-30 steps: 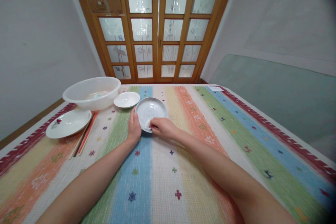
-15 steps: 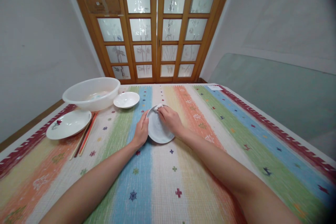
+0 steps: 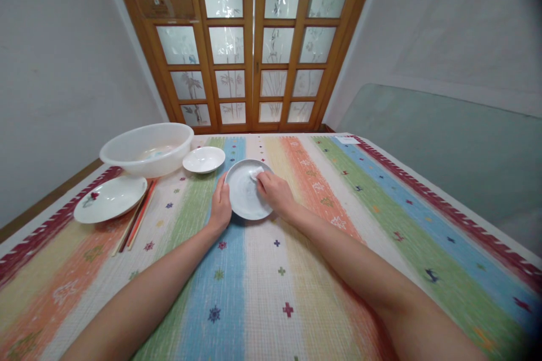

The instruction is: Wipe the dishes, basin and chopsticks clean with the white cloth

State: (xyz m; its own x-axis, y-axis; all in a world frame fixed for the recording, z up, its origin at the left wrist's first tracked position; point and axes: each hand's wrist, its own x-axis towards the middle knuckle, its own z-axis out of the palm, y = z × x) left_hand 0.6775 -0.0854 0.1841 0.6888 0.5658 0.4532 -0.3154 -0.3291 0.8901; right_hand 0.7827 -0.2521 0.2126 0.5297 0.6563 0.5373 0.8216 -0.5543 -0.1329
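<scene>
Pale plate (image 3: 245, 194), white wad (image 3: 256, 172) on its face.
Head view: over the striped cloth (image 3: 265, 282), the left hand (image 3: 221, 204) clamps the plate's rim near 9 o'clock; the right hand (image 3: 276, 193) pinches the wad near 1 o'clock. A small bowl (image 3: 204, 160) sits toward 10 o'clock. Hard pressure against that one-sided grip could twist the plate loose.

At the frame's centre, your left hand (image 3: 221, 203) grips the plate (image 3: 245, 194) while your right (image 3: 273, 192) presses white cloth (image 3: 256, 173) on it.
</scene>
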